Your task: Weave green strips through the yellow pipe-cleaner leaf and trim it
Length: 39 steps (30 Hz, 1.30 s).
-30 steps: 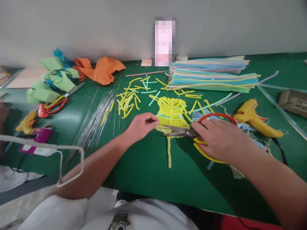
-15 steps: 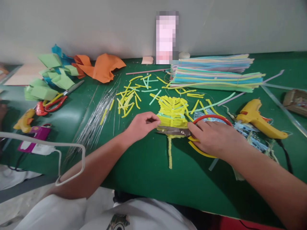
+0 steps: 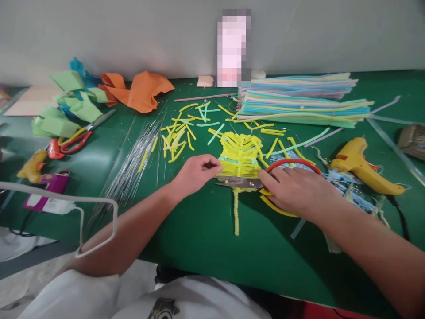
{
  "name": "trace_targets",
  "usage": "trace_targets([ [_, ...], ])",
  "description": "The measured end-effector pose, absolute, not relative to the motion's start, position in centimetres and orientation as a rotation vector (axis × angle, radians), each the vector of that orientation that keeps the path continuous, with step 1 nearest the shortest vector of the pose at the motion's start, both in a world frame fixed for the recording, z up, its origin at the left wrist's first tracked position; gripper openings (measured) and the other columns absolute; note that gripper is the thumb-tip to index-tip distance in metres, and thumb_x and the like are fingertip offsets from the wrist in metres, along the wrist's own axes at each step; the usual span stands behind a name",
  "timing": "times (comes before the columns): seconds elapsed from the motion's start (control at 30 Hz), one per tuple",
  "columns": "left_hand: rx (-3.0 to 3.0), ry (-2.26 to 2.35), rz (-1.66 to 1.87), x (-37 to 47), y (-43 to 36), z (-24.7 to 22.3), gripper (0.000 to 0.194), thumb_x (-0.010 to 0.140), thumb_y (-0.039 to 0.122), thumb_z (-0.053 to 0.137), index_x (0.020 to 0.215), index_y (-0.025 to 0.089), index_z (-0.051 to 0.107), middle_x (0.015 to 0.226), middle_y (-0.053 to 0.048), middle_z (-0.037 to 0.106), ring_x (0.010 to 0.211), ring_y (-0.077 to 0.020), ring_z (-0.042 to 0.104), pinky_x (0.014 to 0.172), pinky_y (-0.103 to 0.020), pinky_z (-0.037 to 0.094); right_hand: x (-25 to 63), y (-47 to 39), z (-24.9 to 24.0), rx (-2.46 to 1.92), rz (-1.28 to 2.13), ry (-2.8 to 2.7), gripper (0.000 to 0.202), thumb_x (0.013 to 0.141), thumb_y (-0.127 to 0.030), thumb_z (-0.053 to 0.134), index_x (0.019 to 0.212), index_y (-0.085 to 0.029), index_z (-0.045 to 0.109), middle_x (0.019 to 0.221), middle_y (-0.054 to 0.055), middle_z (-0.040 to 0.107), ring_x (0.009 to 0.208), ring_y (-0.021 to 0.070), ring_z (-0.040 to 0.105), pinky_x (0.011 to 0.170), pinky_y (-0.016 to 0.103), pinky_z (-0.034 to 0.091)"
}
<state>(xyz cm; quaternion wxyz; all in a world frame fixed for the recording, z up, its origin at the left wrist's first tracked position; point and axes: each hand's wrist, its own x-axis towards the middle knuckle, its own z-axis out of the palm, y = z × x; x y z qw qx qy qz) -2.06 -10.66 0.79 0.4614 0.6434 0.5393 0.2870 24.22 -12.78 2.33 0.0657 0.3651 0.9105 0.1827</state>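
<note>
While my right hand (image 3: 295, 188) curls closed around scissors (image 3: 251, 183), my left hand (image 3: 198, 176), fingertips together, touches the yellow leaf shape (image 3: 240, 153) between them.

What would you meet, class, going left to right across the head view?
Purple-and-white block → wire bundle → left hand → yellow ribbed piece → right hand → yellow glue gun → brown object.
</note>
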Motion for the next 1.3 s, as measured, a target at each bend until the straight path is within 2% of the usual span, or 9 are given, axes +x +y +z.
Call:
trace_targets([
  [0.43,1.562,1.326,0.697,-2.28,-10.47,0.35,0.021,0.080,0.035,0.066,0.082,0.015,0.069,0.079,-0.003,0.069,0.069,-0.0109,0.060,0.067,-0.024,0.048,24.29,-12.49,1.96,1.073,0.620,2.771,0.028,0.082,-0.013,0.051,0.106,-0.014,0.066,0.070,0.007,0.066,0.060,0.0215,0.063,0.053,0.031,0.024],
  [0.63,1.555,1.339,0.698,-2.10,-10.45,0.57,0.020,0.080,0.034,0.066,0.081,0.014,0.068,0.078,-0.003,0.069,0.067,-0.0103,0.059,0.065,-0.023,0.047,24.24,-12.43,1.71,1.009,0.740,2.781,0.041,0.081,-0.006,0.047,0.118,-0.011,0.063,0.065,0.009,0.067,0.054,0.0217,0.060,0.052,0.031,0.023],
  [0.83,1.537,1.334,0.718,-2.03,-10.41,0.32,0.020,0.080,0.035,0.066,0.081,0.015,0.068,0.077,-0.002,0.068,0.067,-0.0098,0.058,0.066,-0.023,0.047,23.75,-12.48,1.84,0.947,0.790,2.756,0.031,0.082,-0.009,0.048,0.107,-0.009,0.066,0.066,0.011,0.068,0.057,0.0250,0.062,0.055,0.033,0.025],
  [1.13,1.535,1.348,0.702,-2.01,-10.53,0.66,0.021,0.079,0.035,0.066,0.080,0.014,0.067,0.077,-0.002,0.067,0.066,-0.0100,0.057,0.065,-0.023,0.046,23.48,-12.27,2.47,0.974,0.866,2.733,0.025,0.086,-0.010,0.045,0.099,-0.012,0.065,0.066,0.008,0.064,0.059,0.0225,0.060,0.058,0.034,0.021],
  [1.3,1.546,1.338,0.713,-2.12,-10.57,0.52,0.022,0.079,0.037,0.067,0.081,0.015,0.067,0.077,-0.002,0.067,0.066,-0.0102,0.057,0.065,-0.024,0.047,23.68,-11.81,2.32,0.919,0.876,2.762,0.029,0.087,-0.008,0.042,0.104,-0.011,0.066,0.068,0.008,0.063,0.059,0.0206,0.058,0.057,0.034,0.021],
])
